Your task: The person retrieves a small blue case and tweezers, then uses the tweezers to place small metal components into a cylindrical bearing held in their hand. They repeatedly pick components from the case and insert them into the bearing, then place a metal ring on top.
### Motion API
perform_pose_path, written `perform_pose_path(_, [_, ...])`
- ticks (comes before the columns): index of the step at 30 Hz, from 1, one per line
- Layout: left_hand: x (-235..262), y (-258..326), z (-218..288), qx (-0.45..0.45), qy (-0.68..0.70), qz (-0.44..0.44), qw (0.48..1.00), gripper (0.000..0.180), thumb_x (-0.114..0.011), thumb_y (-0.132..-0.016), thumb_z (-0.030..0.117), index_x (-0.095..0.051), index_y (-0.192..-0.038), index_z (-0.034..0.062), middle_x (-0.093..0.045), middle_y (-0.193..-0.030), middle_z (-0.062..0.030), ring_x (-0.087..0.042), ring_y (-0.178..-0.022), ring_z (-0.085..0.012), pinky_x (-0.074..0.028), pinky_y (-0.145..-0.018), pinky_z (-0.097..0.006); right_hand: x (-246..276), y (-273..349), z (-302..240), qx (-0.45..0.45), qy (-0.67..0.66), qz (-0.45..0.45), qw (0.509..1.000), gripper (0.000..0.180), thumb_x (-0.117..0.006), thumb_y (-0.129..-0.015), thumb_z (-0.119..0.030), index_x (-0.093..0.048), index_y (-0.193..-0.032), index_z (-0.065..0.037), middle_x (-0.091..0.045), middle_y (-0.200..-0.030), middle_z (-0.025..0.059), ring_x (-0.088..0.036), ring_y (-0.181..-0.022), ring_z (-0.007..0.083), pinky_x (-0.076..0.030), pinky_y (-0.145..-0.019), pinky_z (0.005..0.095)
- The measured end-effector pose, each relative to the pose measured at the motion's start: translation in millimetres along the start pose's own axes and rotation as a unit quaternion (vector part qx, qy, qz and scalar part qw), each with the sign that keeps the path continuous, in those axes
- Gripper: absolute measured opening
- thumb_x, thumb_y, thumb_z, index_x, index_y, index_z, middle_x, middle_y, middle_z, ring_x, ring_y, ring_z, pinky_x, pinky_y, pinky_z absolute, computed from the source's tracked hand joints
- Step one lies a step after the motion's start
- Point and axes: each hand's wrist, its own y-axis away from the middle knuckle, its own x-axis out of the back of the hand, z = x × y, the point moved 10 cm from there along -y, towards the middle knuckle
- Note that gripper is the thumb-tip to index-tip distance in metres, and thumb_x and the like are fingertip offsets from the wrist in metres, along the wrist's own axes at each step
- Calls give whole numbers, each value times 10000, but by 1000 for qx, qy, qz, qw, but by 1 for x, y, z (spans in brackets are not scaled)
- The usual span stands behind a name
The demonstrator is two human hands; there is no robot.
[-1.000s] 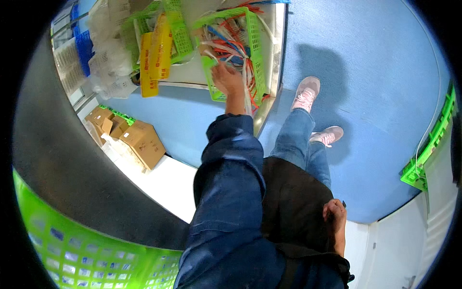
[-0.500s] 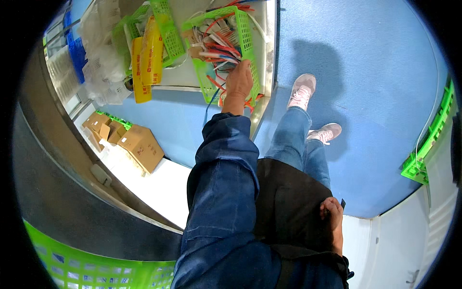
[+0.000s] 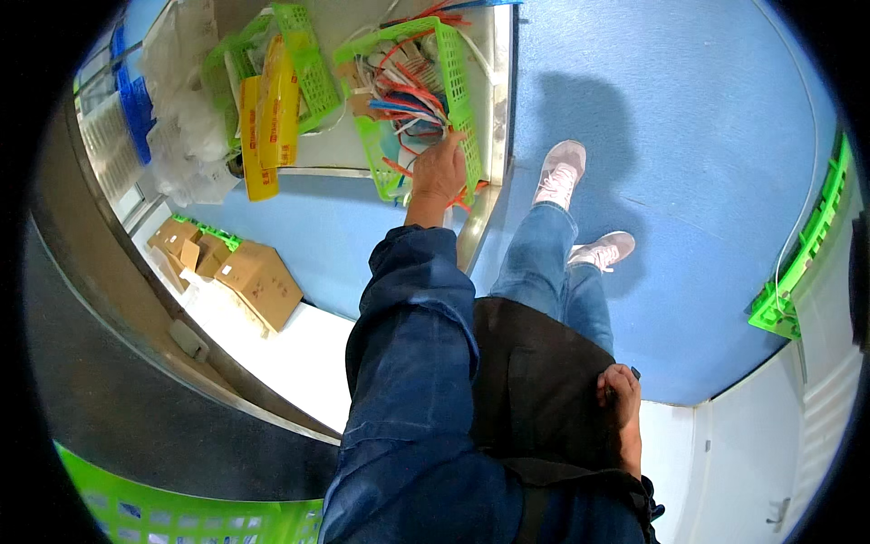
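Reaching into the green basket (image 3: 458, 86) on the shelf (image 3: 494, 109), the left hand (image 3: 439, 170) fingers curl among coloured wires (image 3: 408, 95) — picking in progress; next needs a firm pinch. Right hand (image 3: 619, 394) hangs, grip unclear.

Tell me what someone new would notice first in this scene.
The left hand in a blue denim sleeve reaches into a green basket full of orange, blue and white wires on a metal shelf. Yellow packets fill a second green basket left of it. The right hand hangs at the hip over the blue floor.
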Motion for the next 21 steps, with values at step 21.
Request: perform_pose_path(21, [-31, -62, -36, -126, -377, -88, 913, 236, -510, -801, 78, -658, -984, 96, -579, -1071, -68, -491, -1081, -255, -312, -1025, -430, 4, -9, -12, 12, 57, 36, 998, 170, -485, -831, -233, -519, -777, -75, -521, -667, 20, -460, -555, 107, -374, -526, 230])
